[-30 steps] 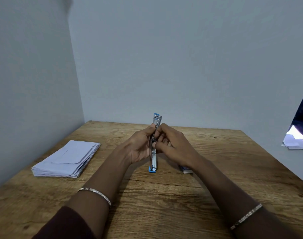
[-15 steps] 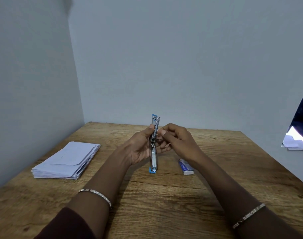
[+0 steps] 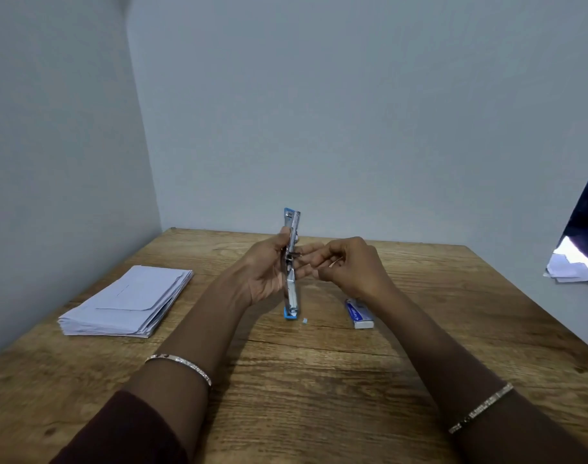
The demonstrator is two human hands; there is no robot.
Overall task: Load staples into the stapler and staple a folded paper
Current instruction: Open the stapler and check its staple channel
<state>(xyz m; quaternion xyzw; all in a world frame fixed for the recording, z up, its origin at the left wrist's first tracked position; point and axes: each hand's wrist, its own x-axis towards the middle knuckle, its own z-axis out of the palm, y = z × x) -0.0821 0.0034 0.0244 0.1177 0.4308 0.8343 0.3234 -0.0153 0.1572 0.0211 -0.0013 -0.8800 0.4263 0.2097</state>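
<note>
My right hand (image 3: 349, 266) has pulled away from the stapler (image 3: 292, 262), fingers curled, contents unclear. Left hand (image 3: 269, 269) grips it upright, opened for loading; staple box (image 3: 359, 313) on worktop (image 3: 319, 380).

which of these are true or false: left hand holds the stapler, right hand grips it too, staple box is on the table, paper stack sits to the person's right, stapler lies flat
1. The left hand holds the stapler. True.
2. The right hand also grips the stapler. False: it is beside it, apart, its fingers curled.
3. The staple box lies on the table. True.
4. The paper stack sits to the person's right. False: it is on the left.
5. The stapler lies flat. False: it is held upright, opened out.
</note>
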